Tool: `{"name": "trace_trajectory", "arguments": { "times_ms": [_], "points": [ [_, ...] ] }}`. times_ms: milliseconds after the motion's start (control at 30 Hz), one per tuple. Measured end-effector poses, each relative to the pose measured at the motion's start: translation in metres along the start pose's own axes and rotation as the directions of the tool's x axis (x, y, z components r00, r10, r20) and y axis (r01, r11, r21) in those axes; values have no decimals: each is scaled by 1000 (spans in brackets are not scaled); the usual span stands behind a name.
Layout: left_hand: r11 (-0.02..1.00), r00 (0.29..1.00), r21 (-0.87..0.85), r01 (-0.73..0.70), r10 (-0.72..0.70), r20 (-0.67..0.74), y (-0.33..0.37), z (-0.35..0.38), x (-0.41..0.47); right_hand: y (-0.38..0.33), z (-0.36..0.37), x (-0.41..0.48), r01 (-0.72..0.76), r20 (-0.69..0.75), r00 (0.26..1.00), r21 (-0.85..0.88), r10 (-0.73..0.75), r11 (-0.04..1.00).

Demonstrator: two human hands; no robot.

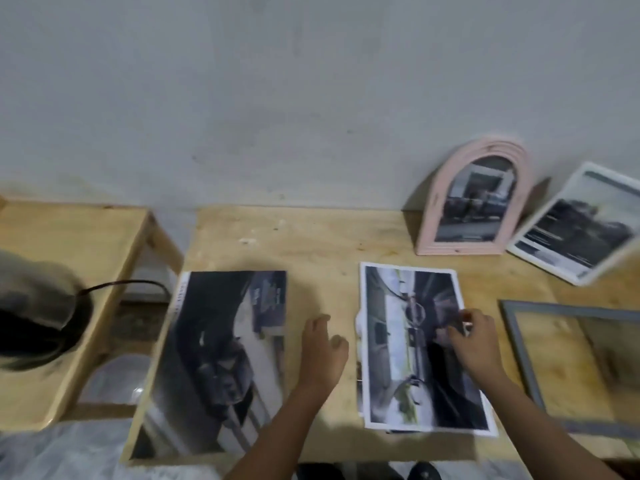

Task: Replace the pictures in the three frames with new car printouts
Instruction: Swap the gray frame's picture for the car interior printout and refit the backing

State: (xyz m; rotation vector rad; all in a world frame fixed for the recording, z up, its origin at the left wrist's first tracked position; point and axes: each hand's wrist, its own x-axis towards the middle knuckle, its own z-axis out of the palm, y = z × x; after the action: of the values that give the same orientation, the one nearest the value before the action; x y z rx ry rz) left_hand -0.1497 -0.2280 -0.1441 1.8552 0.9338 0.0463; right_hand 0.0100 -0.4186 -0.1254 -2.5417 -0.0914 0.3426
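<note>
Right hand (476, 336) pinches the top car printout (420, 348) at its right edge (long axis running away from the person), empty grey frame (519, 344) just right; left hand (323, 344) loose, empty.

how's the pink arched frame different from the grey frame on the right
The pink arched frame stands upright against the wall; the grey frame lies flat on the table. The pink one has a rounded top, the grey one is rectangular. The pink one holds a dark picture; the grey one shows bare wood through it. Both sit on the table's right side.
</note>
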Motion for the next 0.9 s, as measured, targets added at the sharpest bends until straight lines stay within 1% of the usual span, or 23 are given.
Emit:
{"name": "trace_trajectory", "arguments": {
  "times_ms": [33,100,133,200,300,433,567,633,733,800,900],
  "points": [
    [999,998,-15,51,-51,38,5,12,-2,14,-6,-2,-74,-3,997,-41,74,996],
    [994,990,13,113,-114,79,11,30,-5,30,-15,-12,-204,50,977,-90,209,975],
    [992,990,38,119,-121,74,12,38,-6,36,-15,-16,-232,89,967,-90,240,969],
    [991,992,78,112,-117,56,15,47,-9,40,-13,-24,-243,148,958,-36,246,969],
    [993,993,45,109,-111,42,19,48,-13,43,-10,-34,-234,176,959,48,222,971],
    [995,996,33,91,-91,10,19,45,-12,40,-16,-41,-149,230,965,86,126,985],
    [996,997,35,78,-77,-13,19,41,-13,33,-26,-42,-79,208,977,130,50,988],
    [997,996,30,75,-73,-44,24,40,-17,30,-29,-42,-54,217,976,192,11,980],
    [995,986,67,73,-62,-153,34,39,-24,31,-32,-41,-45,240,971,255,-18,966],
    [999,979,24,27,-22,-203,44,35,-33,34,-35,-40,-51,255,967,301,-29,952],
    [986,988,-146,-78,57,-145,63,25,-45,39,-45,-36,-44,244,967,419,-66,907]
  ]
}}
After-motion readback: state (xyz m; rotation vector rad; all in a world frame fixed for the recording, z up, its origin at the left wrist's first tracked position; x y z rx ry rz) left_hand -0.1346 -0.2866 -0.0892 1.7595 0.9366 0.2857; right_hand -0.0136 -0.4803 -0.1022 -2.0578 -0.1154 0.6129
